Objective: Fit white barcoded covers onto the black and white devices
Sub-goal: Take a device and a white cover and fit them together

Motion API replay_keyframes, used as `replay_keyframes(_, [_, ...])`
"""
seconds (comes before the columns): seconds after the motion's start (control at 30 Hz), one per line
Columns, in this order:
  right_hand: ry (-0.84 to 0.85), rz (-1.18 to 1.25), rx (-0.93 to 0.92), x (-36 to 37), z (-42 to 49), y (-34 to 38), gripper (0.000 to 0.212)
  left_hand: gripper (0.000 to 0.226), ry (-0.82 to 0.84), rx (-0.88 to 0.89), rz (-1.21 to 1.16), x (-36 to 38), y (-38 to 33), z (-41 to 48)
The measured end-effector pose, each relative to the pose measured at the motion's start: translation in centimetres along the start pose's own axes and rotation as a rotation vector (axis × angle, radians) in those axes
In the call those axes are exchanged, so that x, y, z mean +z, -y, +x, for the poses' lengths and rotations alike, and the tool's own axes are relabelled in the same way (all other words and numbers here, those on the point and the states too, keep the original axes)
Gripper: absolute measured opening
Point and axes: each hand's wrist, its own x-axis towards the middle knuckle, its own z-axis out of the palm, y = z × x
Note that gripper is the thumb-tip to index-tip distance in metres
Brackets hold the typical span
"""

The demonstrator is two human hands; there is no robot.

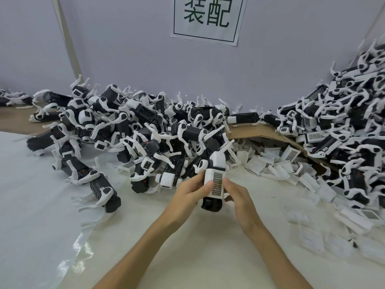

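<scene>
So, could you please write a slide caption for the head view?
The left hand and right hand hold a device with a barcoded cover on it, near a pile of devices.

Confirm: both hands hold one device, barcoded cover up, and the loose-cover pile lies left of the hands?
Wrong side: the head view shows the loose-cover pile right of the hands. The left hand and right hand hold one device, barcoded cover up.

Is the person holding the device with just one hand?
No, both the left hand and the right hand grip the device, thumbs against its white barcoded cover.
</scene>
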Motion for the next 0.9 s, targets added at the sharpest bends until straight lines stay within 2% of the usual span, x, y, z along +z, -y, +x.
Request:
replay_keyframes(0.07, [-0.104, -0.024, -0.007, -0.6, 0.2, 0.1, 0.043, 0.031, -0.033, -0.042, 0.036, -0.2, -0.1, 0.0])
replay_keyframes(0.13, [-0.130, 0.003, -0.012, -1.3, 0.3, 0.1, 0.040, 0.035, -0.069, -0.098, 0.054, -0.4, -0.1, 0.0])
replay_keyframes(0.27, [0.032, 0.099, -0.042, -1.8, 0.3, 0.5, 0.036, 0.039, -0.058, -0.230, 0.088, -0.7, -0.2, 0.0])
replay_keyframes(0.37, [0.076, 0.087, -0.040, -1.9, 0.1, 0.7, 0.043, 0.042, -0.074, -0.293, 0.069, -0.7, -0.1, 0.0])
replay_keyframes(0.43, [0.083, 0.104, -0.014, -1.8, 0.1, 0.8, 0.039, 0.041, -0.108, -0.319, 0.044, -0.5, -0.1, 0.0])
replay_keyframes(0.53, [0.049, 0.130, 0.003, -1.6, 0.1, 0.9, 0.028, 0.045, -0.132, -0.322, 0.037, -0.4, -0.3, -0.1])
replay_keyframes(0.67, [0.044, 0.132, -0.025, -1.7, 0.1, 1.0, 0.021, 0.066, -0.064, -0.290, 0.028, -0.3, -0.8, -0.3])
replay_keyframes(0.8, [0.064, 0.132, -0.066, -2.0, 0.0, 0.9, 0.034, 0.063, -0.034, -0.279, 0.016, -0.2, -1.0, -0.4])
replay_keyframes(0.9, [0.068, 0.147, -0.077, -2.2, 0.1, 0.6, 0.036, 0.057, -0.024, -0.261, 0.008, -0.6, -1.0, -0.3])
